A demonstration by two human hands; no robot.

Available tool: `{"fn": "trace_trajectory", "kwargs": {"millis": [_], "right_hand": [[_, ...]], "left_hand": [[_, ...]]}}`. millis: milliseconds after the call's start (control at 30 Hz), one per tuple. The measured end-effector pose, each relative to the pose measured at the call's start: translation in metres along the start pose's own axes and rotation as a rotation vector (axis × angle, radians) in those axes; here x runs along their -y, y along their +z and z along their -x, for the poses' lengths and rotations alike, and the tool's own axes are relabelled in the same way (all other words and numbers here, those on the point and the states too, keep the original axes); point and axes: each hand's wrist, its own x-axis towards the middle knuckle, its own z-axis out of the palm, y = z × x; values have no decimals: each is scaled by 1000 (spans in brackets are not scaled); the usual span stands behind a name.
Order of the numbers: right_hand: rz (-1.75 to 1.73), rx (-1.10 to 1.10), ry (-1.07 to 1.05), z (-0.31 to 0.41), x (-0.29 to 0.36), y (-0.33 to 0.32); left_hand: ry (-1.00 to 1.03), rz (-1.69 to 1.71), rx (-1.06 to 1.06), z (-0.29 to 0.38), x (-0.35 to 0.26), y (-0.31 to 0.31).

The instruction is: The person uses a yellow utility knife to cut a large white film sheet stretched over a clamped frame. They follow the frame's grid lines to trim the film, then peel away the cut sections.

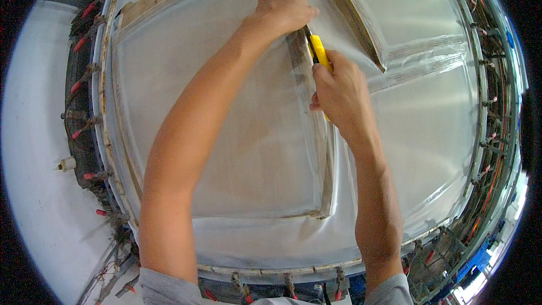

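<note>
My right hand (341, 89) is closed around a yellow and black snap-off utility knife (321, 53). The knife lies along the right-hand bar of a wooden frame (327, 178), its front end pointing away from me. Just past that end, my left hand (283, 4) rests on the far stretch of the same bar, fingers apart, palm down. Part of the bar is hidden under it. Pale translucent mesh (220, 135) is stretched over the frame and continues past its sides. The knife's blade tip cannot be made out.
A second wooden frame (353, 17) lies at upper right, its corner near my right hand. Clamps with red handles (80, 44) line the left side of the stretching rig; more clamps (289, 284) run along the near edge. Metal rails (504, 106) curve along the right.
</note>
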Motion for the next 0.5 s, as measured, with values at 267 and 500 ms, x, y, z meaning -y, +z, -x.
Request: {"fn": "trace_trajectory", "kwargs": {"millis": [267,500], "right_hand": [[234,-49,-136,-1,16,-14],[278,-42,-149,0,18,-25]], "left_hand": [[-159,-88,194,-24,-31,6],[-42,34,-172,-11,-20,19]]}}
